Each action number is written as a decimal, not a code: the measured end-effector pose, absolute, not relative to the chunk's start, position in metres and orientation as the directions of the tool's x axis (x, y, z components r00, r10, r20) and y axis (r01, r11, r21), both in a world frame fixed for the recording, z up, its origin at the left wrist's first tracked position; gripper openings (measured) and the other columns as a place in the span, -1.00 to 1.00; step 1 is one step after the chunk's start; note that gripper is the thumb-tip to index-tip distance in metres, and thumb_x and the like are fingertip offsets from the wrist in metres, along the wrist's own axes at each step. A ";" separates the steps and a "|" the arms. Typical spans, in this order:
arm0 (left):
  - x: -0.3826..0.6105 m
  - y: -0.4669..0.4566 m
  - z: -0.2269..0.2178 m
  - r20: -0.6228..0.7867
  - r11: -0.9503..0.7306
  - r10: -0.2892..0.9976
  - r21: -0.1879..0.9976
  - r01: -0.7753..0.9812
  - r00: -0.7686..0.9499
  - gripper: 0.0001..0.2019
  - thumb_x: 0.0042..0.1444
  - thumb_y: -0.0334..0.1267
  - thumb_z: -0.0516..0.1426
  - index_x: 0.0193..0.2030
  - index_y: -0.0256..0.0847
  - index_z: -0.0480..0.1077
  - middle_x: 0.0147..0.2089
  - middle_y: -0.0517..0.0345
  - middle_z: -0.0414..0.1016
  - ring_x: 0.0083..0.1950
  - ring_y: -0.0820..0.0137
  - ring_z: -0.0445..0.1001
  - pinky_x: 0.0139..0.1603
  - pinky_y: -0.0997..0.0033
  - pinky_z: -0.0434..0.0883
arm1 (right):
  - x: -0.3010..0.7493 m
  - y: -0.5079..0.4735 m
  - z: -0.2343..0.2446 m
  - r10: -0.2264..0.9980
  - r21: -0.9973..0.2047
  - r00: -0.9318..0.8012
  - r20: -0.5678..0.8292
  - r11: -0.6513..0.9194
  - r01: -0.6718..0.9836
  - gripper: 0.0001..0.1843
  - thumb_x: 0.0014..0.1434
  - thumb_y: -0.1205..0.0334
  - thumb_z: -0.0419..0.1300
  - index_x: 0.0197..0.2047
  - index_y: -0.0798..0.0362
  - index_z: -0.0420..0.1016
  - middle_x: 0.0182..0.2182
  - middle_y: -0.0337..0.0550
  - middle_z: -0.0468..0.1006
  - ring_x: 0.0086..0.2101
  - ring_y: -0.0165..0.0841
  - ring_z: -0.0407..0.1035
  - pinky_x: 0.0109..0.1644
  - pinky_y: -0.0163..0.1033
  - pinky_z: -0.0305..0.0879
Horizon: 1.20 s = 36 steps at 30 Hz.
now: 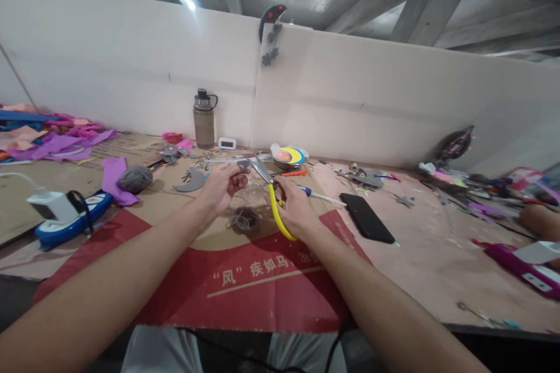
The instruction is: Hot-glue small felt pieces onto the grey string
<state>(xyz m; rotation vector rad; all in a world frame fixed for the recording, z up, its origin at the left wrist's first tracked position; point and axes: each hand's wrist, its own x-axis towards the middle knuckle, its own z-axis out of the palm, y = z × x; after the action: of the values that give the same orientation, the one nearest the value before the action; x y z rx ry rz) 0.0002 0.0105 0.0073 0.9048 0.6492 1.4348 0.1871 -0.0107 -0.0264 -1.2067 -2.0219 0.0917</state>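
My right hand (295, 207) grips a pair of scissors (279, 218) by their yellow handles. The blades stand apart and point up and away to the left. Between its fingertips my left hand (224, 186) pinches a small grey piece (245, 165), close by the blades; whether they touch it I cannot tell. Below the hands, a loose coil of dark grey thread (244, 220) lies on the red-printed cardboard (175, 280). A grey crescent cutout (192, 181) rests just left of my left hand.
A black phone (366, 218) lies right of my right hand. Behind are a bottle (204, 122), a small white clock (227, 144) and a bowl (291, 157). Grey yarn (135, 178) and a blue power strip (94, 213) sit left. Another person's hand (540, 222) shows far right.
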 end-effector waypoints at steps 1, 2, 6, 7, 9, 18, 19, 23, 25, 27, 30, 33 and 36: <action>0.000 0.010 0.008 0.151 -0.090 0.986 0.829 -0.551 0.067 -0.87 -0.17 -0.43 0.22 -0.45 -0.29 0.33 -0.43 0.15 0.49 -0.53 0.58 0.34 -0.50 0.57 0.29 | 0.187 -0.011 -0.026 0.771 -0.408 -0.268 0.578 0.557 0.723 -0.57 0.13 0.24 0.09 0.10 0.06 0.29 -0.24 -0.10 0.44 -0.32 -0.33 0.27 -0.16 -0.22 0.21; 0.000 0.009 0.008 0.163 -0.096 0.984 0.824 -0.558 0.071 -0.86 -0.18 -0.44 0.22 -0.44 -0.29 0.33 -0.44 0.17 0.48 -0.52 0.58 0.35 -0.50 0.57 0.28 | 0.187 -0.012 -0.025 0.767 -0.399 -0.273 0.580 0.560 0.727 -0.57 0.14 0.21 0.09 0.10 0.06 0.29 -0.23 -0.10 0.43 -0.31 -0.33 0.27 -0.15 -0.22 0.21; 0.000 0.008 0.011 0.201 -0.121 0.976 0.807 -0.578 0.077 -0.84 -0.19 -0.44 0.23 -0.47 -0.27 0.29 -0.48 0.26 0.39 -0.51 0.58 0.34 -0.50 0.56 0.25 | 0.187 -0.015 -0.023 0.775 -0.384 -0.283 0.566 0.551 0.742 -0.57 0.19 0.08 0.07 0.09 0.07 0.30 -0.24 -0.08 0.43 -0.31 -0.31 0.27 -0.15 -0.21 0.22; 0.000 0.008 0.011 0.201 -0.126 0.977 0.808 -0.576 0.068 -0.84 -0.19 -0.44 0.22 -0.49 -0.27 0.28 -0.48 0.26 0.38 -0.50 0.58 0.34 -0.49 0.55 0.25 | 0.186 -0.015 -0.022 0.775 -0.383 -0.286 0.563 0.551 0.741 -0.57 0.19 0.07 0.07 0.09 0.06 0.30 -0.24 -0.07 0.43 -0.31 -0.31 0.27 -0.16 -0.21 0.22; 0.000 0.008 0.013 0.196 -0.131 0.979 0.814 -0.565 0.056 -0.83 -0.19 -0.43 0.22 -0.51 -0.26 0.26 -0.47 0.26 0.38 -0.48 0.57 0.34 -0.48 0.54 0.26 | 0.186 -0.015 -0.022 0.774 -0.378 -0.291 0.562 0.554 0.742 -0.57 0.20 0.07 0.07 0.09 0.06 0.30 -0.23 -0.07 0.43 -0.30 -0.31 0.27 -0.15 -0.21 0.22; 0.003 0.005 0.013 0.197 -0.114 0.975 0.840 -0.530 0.103 -0.85 -0.18 -0.45 0.20 -0.51 -0.26 0.27 -0.46 0.25 0.38 -0.48 0.59 0.31 -0.48 0.56 0.24 | 0.185 -0.017 -0.021 0.774 -0.352 -0.285 0.565 0.539 0.765 -0.56 0.19 0.04 0.08 0.09 0.05 0.31 -0.22 -0.05 0.44 -0.27 -0.29 0.31 -0.13 -0.20 0.22; 0.004 0.005 0.013 0.195 -0.111 0.975 0.837 -0.535 0.102 -0.85 -0.19 -0.45 0.21 -0.52 -0.27 0.27 -0.47 0.26 0.38 -0.48 0.59 0.31 -0.48 0.56 0.25 | 0.185 -0.017 -0.020 0.776 -0.349 -0.280 0.565 0.533 0.771 -0.56 0.19 0.04 0.08 0.09 0.05 0.31 -0.23 -0.05 0.44 -0.28 -0.29 0.31 -0.14 -0.20 0.22; 0.004 0.006 0.013 0.196 -0.097 0.973 0.829 -0.551 0.124 -0.85 -0.18 -0.47 0.22 -0.50 -0.28 0.29 -0.50 0.27 0.37 -0.49 0.59 0.33 -0.46 0.58 0.27 | 0.183 -0.020 -0.017 0.793 -0.378 -0.242 0.559 0.503 0.777 -0.59 0.17 0.04 0.11 0.03 0.04 0.37 -0.32 -0.10 0.46 -0.36 -0.32 0.30 -0.22 -0.23 0.20; 0.004 0.005 0.014 0.180 -0.089 0.976 0.843 -0.531 0.122 -0.85 -0.16 -0.45 0.22 -0.50 -0.28 0.30 -0.47 0.21 0.42 -0.49 0.59 0.34 -0.46 0.59 0.29 | 0.183 -0.020 -0.015 0.806 -0.447 -0.206 0.555 0.499 0.742 -0.63 0.16 0.03 0.11 -0.03 0.04 0.40 -0.40 -0.16 0.46 -0.42 -0.35 0.29 -0.28 -0.26 0.19; 0.004 0.005 0.014 0.153 -0.087 0.983 0.875 -0.477 0.103 -0.87 -0.11 -0.41 0.23 -0.47 -0.29 0.31 -0.42 0.13 0.49 -0.50 0.59 0.35 -0.47 0.59 0.31 | 0.182 -0.020 -0.012 0.824 -0.532 -0.146 0.548 0.478 0.699 -0.66 0.17 0.01 0.10 -0.08 0.03 0.42 -0.46 -0.21 0.45 -0.46 -0.37 0.28 -0.32 -0.29 0.19; 0.004 0.004 0.013 0.142 -0.096 0.986 0.914 -0.394 0.091 -0.88 -0.09 -0.36 0.23 -0.43 -0.28 0.34 -0.45 0.11 0.49 -0.55 0.58 0.34 -0.52 0.59 0.30 | 0.183 -0.019 -0.009 0.825 -0.585 -0.083 0.559 0.463 0.666 -0.65 0.19 0.01 0.07 -0.06 0.05 0.40 -0.43 -0.19 0.48 -0.44 -0.35 0.31 -0.31 -0.27 0.22; 0.004 0.005 0.012 0.172 -0.117 0.979 0.914 -0.389 0.111 -0.85 -0.12 -0.35 0.27 -0.45 -0.29 0.35 -0.49 0.16 0.45 -0.56 0.60 0.31 -0.52 0.61 0.27 | 0.185 -0.018 -0.007 0.783 -0.510 -0.140 0.607 0.518 0.686 -0.59 0.18 0.03 0.08 0.03 0.07 0.34 -0.30 -0.09 0.48 -0.32 -0.29 0.35 -0.19 -0.20 0.27; 0.004 0.006 0.013 0.175 -0.122 0.980 0.907 -0.402 0.098 -0.86 -0.12 -0.37 0.28 -0.45 -0.30 0.38 -0.50 0.17 0.42 -0.54 0.61 0.30 -0.51 0.62 0.28 | 0.186 -0.019 -0.008 0.760 -0.417 -0.199 0.618 0.532 0.737 -0.51 0.17 0.03 0.10 0.11 0.07 0.26 -0.16 0.00 0.42 -0.21 -0.23 0.34 -0.09 -0.14 0.28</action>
<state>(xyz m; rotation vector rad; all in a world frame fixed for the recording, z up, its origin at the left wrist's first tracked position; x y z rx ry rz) 0.0040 0.0059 0.0133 1.0690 0.7362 1.3843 0.1856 -0.0191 -0.0082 -1.2181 -1.9512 0.0363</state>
